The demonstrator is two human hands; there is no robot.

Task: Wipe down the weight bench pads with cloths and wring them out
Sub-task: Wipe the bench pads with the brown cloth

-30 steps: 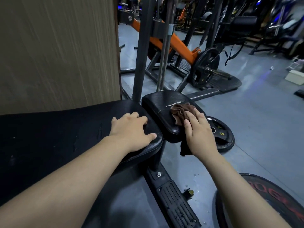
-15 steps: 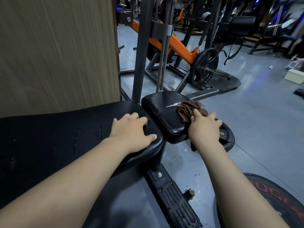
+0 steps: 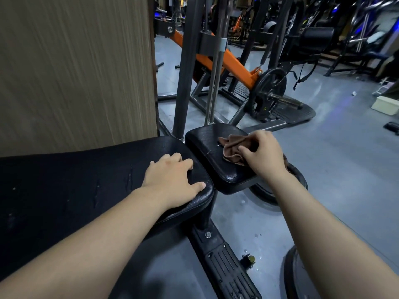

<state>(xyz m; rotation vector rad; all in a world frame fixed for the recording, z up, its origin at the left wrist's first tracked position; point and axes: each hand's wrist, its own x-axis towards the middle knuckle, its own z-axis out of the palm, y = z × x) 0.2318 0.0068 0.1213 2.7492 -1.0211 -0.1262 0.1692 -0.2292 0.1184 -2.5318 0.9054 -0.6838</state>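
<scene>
Gripping crumpled brown cloth (image 3: 232, 151), cracked black pad (image 3: 207, 143)

Some of the crumpled brown cloth (image 3: 231, 148) is tucked under the right hand (image 3: 264, 156). The round black weight plate (image 3: 267, 196) on the floor is mostly hidden behind the small black vinyl seat pad (image 3: 207, 145), and the long black vinyl bench pad (image 3: 64, 190) runs off the left edge.
</scene>
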